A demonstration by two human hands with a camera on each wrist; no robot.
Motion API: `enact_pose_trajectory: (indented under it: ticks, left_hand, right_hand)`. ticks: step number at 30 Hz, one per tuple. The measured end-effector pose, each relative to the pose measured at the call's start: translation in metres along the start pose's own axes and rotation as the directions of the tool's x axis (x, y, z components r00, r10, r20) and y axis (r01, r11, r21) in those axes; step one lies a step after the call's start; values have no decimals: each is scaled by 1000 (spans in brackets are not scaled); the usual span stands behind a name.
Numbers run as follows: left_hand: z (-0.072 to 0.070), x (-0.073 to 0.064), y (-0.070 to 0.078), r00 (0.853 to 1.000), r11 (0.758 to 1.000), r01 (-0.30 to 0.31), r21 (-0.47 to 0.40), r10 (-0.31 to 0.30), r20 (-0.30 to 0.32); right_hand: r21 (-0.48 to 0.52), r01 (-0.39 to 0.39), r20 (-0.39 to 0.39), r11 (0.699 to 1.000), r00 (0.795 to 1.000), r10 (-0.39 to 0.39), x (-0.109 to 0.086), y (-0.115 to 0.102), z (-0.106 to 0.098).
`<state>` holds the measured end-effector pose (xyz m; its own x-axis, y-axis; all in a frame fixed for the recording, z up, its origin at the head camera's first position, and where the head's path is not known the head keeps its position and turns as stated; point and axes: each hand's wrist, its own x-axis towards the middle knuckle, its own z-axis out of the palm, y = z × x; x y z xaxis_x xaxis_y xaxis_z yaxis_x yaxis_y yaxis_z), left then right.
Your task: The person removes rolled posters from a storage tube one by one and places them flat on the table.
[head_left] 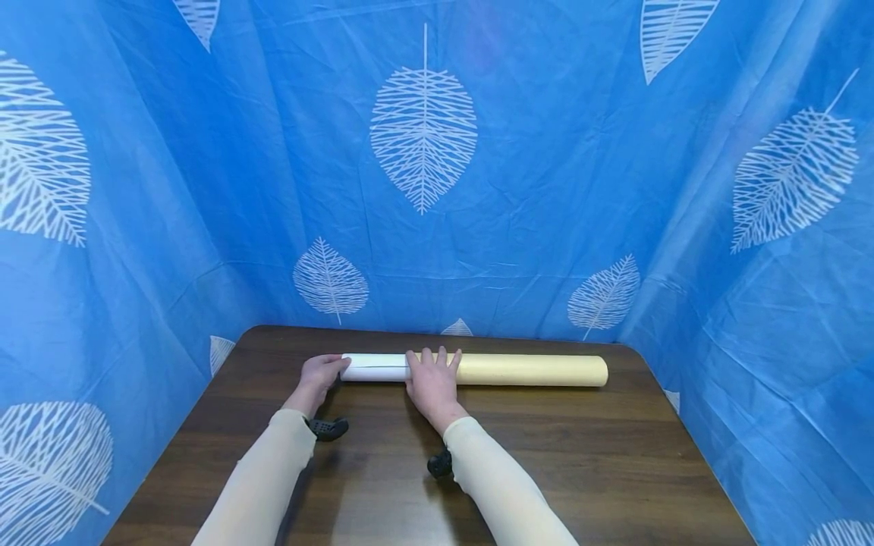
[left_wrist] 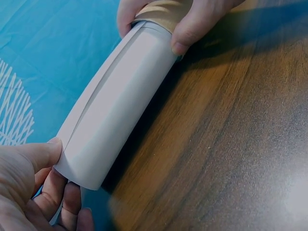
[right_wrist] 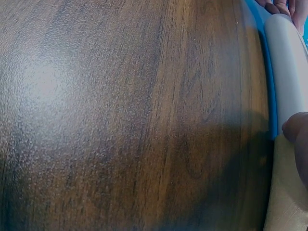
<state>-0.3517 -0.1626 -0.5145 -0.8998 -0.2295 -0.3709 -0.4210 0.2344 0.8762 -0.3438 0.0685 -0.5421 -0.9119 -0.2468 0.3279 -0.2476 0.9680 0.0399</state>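
A roll of white paper (head_left: 374, 372) sticks out of the left end of a long tan cardboard tube (head_left: 536, 371), which lies sideways near the back of the table. My left hand (head_left: 319, 379) pinches the roll's free left end, thumb on top and fingers under the rim in the left wrist view. Over the tube's mouth, where paper and tube meet, my right hand (head_left: 435, 383) grips with thumb and fingers on opposite sides (left_wrist: 192, 26). A loose paper edge runs lengthwise along the white roll (left_wrist: 113, 103). The part of the roll inside the tube is hidden.
The dark wooden table (head_left: 580, 462) has rounded back corners. A blue cloth (head_left: 519, 189) with white leaf prints hangs behind it and along both sides. Black devices (head_left: 330, 429) are worn at both wrists.
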Motion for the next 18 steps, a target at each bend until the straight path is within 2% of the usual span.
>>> enact_pose_trajectory:
  ticks: [10, 18]
  left_hand:
    - [-5, 1, -1, 1000, 1000, 10, -1, -10, -2]
    - [-5, 3, -2, 1000, 1000, 11, -3, -11, -12]
  right_hand:
    - [11, -1, 20, 1000, 1000, 0, -2, -1, -2]
    - [5, 2, -1, 1000, 1000, -2, -1, -1, 1]
